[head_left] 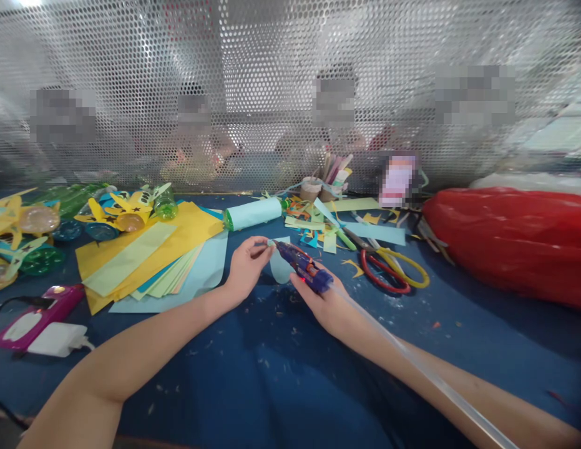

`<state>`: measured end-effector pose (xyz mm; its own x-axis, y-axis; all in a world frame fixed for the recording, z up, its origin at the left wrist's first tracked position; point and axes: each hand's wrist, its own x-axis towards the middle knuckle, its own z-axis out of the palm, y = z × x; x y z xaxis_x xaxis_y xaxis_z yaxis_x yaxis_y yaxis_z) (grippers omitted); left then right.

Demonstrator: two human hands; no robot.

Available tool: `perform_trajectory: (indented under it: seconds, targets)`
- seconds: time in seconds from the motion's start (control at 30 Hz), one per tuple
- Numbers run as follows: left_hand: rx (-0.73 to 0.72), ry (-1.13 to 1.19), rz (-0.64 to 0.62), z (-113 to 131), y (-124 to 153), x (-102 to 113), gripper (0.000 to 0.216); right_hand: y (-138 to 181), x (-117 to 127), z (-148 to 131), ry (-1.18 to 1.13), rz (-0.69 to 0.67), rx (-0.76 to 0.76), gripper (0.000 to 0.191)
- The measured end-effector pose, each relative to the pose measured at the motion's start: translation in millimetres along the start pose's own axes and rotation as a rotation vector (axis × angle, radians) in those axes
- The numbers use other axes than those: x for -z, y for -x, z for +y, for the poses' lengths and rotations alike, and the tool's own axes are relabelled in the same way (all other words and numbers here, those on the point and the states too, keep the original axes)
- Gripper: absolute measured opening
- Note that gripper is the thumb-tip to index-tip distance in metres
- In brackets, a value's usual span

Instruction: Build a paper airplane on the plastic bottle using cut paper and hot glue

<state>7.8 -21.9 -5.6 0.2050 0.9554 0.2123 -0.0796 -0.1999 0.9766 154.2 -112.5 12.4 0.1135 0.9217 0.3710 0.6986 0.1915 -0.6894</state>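
My right hand (328,300) is closed around a blue glue gun (303,267) with a long clear glue stick (412,362) trailing back over my forearm. Its nozzle points at a small light-blue paper piece (279,267). My left hand (247,267) pinches the top edge of that paper piece and holds it just above the blue table (281,374).
A stack of yellow, green and light-blue paper sheets (150,259) lies left. A paper-wrapped bottle (253,213), paper scraps, red and yellow scissors (393,268) and a red bag (510,240) lie behind and right. Bottle crafts (47,231), a pink device (35,315) sit far left. People sit behind a perforated screen (290,93).
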Motion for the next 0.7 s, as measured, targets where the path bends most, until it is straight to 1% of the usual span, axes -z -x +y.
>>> perform_trajectory:
  seconds: [0.27, 0.43, 0.7]
  targets:
    - [-0.005, 0.009, 0.006, -5.1, -1.2, 1.5, 0.027, -3.5, 2.2, 3.8, 0.03, -0.006, -0.024, 0.03]
    - [-0.004, 0.01, 0.021, -4.2, -1.0, 1.8, 0.027, -4.0, 3.2, 3.8, 0.069, 0.014, -0.044, 0.031]
    - [0.003, 0.008, 0.042, -3.0, -0.9, 1.7, 0.027, -4.4, 3.6, 4.8, 0.083, 0.03, -0.029, 0.03]
